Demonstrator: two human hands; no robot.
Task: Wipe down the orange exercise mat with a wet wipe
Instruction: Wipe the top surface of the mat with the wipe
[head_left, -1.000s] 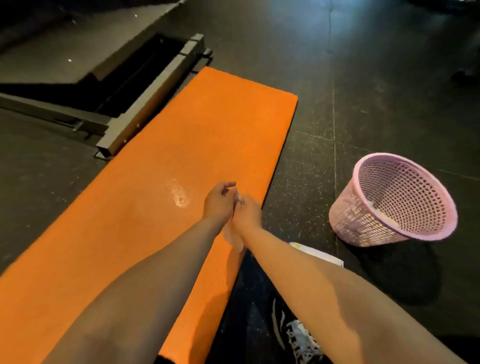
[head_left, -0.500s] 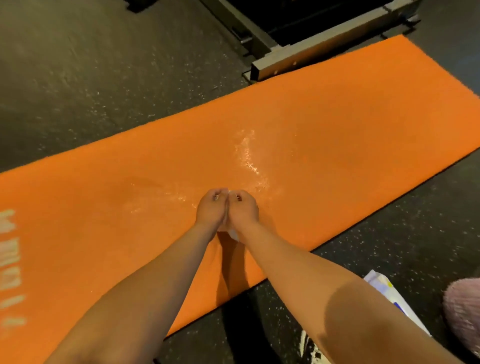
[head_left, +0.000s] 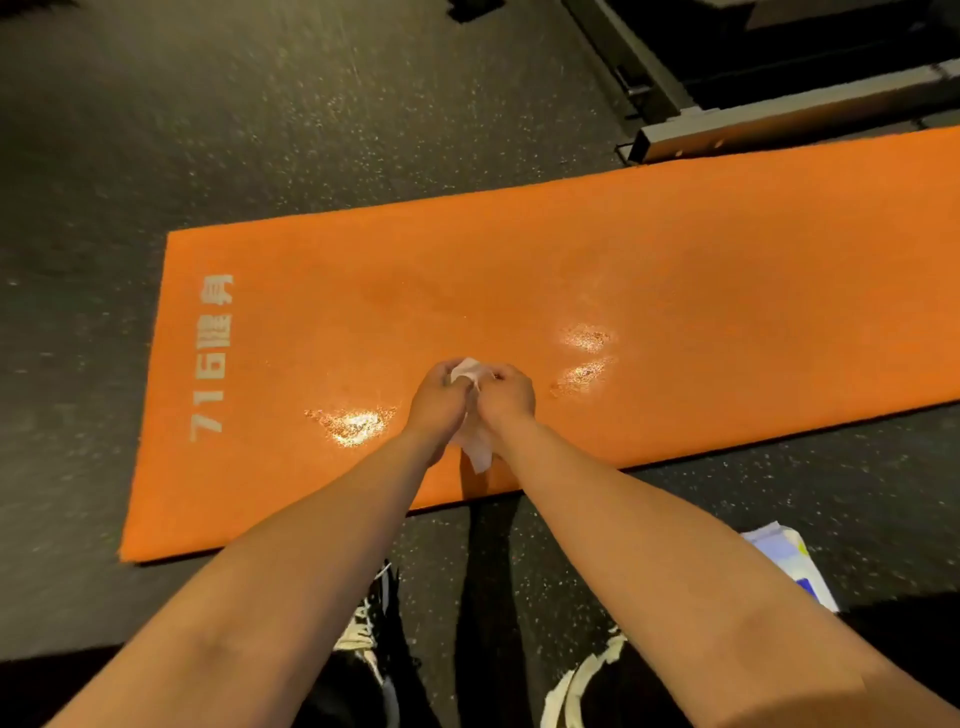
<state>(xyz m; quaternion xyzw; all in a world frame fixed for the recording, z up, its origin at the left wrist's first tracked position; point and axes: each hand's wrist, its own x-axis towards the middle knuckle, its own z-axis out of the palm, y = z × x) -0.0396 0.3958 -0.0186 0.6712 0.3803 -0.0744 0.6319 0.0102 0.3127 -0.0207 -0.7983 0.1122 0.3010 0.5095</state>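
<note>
The orange exercise mat (head_left: 675, 270) is laid across mid-frame, its long axis running from the lettered left end (head_left: 213, 358) slightly upward to the right edge. At centre, over the mat, the white wet wipe (head_left: 479, 448) is gripped by the left hand (head_left: 439, 402) and right hand (head_left: 508, 402), knuckles together, fingers curled round it, forearms stretched forward.

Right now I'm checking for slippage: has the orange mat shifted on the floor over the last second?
No. The orange mat still lies with its far edge beside the end of the grey metal frame; only the camera turned.
</note>
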